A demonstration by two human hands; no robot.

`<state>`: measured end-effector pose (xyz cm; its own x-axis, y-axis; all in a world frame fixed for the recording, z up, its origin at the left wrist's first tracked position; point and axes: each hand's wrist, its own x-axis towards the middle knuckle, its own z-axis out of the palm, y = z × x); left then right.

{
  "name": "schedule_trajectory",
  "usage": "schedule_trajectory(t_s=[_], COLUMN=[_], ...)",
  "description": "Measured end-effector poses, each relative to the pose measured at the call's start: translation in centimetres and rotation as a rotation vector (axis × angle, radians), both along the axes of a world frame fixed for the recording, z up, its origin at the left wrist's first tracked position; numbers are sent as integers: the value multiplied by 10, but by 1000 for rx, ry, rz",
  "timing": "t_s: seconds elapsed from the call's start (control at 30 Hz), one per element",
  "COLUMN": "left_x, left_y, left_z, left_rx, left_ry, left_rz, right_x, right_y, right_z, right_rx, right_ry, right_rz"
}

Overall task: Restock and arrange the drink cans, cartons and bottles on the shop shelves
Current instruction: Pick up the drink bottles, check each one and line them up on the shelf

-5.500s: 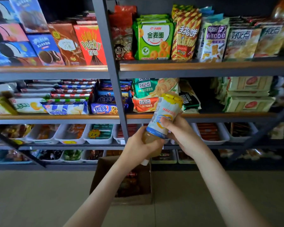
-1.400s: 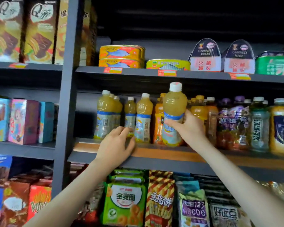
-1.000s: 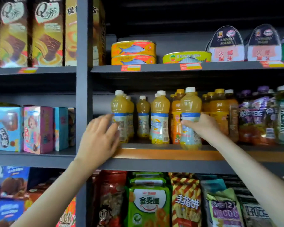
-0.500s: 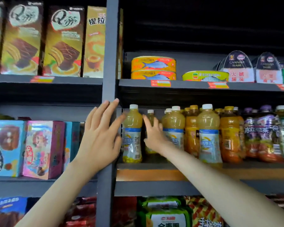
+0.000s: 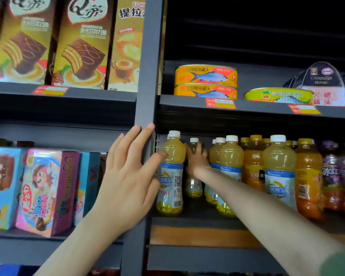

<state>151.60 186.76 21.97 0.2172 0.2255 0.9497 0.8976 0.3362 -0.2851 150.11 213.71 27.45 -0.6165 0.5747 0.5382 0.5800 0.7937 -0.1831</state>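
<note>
Head view: the right hand (image 5: pixel 196 161) reaches deep between the yellow juice bottles (image 5: pixel 231 156), fingers on the small back bottle (image 5: pixel 194 185) — gripping or only touching, I cannot tell. Best slide it forward slowly and upright. The left hand (image 5: pixel 127 176) lies flat on the shelf post (image 5: pixel 145 76), fingers loose, thumb touching the front bottle (image 5: pixel 171 176) — that one crowds the gap. Fish tins (image 5: pixel 205 82) sit above.

Bottles (image 5: pixel 172 170): pale yellow juice, white caps, blue-white labels. Orange bottles (image 5: pixel 254 166): yellow caps. Purple bottles (image 5: pixel 331 172): purple caps. Fish tins (image 5: pixel 205 76): orange-yellow w/ blue fish. Flat tin (image 5: pixel 277 95): yellow-green. Boxes (image 5: pixel 80 46): brown-gold, choc cake print. Lower boxes (image 5: pixel 46 192): pink, lt blue, cartoon print. Frame (image 5: pixel 145 76): dk grey. Tags (image 5: pixel 220 103): red.
</note>
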Motion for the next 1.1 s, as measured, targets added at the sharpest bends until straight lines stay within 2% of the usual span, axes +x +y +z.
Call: schedule_trajectory(t_s=[0.1, 0.33, 0.47, 0.57, 0.8, 0.9, 1.1], left_x=[0, 1, 5, 9, 36, 48, 86], left_y=[-1, 0, -1, -3, -11, -4, 18], left_z=[0, -2, -1, -9, -51, -62, -83], left_rx=[-3, -14, -17, -11, 28, 19, 15], left_ry=[-16, -37, -43, -67, -197, -221, -285], left_rz=[-9, 16, 46, 32, -69, -68, -171], right_x=[-1, 16, 42, 69, 131, 164, 241], right_y=[-1, -25, -46, -57, -93, -107, -133], right_z=[5, 3, -8, -21, -28, -34, -48], right_rx=[-65, 17, 52, 119, 99, 140, 188], right_ry=[72, 181, 180, 285, 399, 495, 806], right_rz=[25, 55, 95, 190, 313, 347, 447])
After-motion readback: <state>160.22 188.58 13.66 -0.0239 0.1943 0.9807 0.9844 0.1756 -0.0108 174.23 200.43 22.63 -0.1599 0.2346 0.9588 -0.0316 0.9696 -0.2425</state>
